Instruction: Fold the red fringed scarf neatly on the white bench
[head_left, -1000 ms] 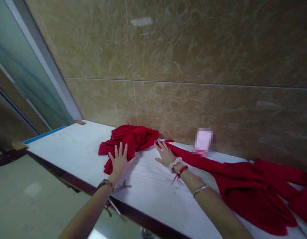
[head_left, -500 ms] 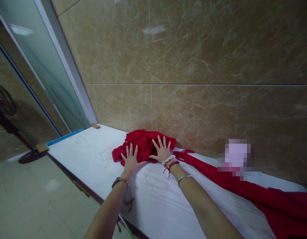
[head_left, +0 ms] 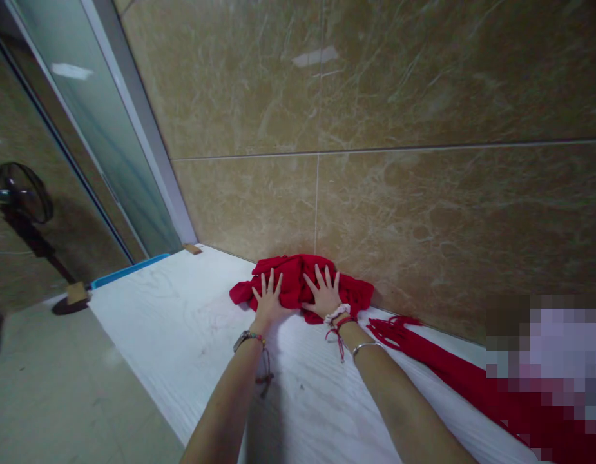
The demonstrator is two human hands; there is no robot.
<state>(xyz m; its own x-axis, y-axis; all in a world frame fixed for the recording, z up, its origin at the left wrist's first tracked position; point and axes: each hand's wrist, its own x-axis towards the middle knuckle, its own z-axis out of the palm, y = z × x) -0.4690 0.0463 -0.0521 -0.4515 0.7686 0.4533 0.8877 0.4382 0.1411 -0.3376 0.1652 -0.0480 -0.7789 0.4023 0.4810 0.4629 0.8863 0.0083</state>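
Both hands spread flat, left hand [head_left: 269, 301] and right hand [head_left: 323, 298] pressing red cloth [head_left: 298, 283], white table [head_left: 172, 316]

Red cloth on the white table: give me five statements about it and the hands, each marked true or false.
1. The left hand and right hand both lie flat, fingers spread, on the bunched red cloth. True.
2. The bunched red cloth sits at the near edge of the table. False: it lies at the back, against the tiled wall.
3. A tasselled red cloth stretches off to the right. True.
4. The right wrist is bare. False: it wears bracelets.
5. A fan stands on the table. False: it stands on the floor, to the left.
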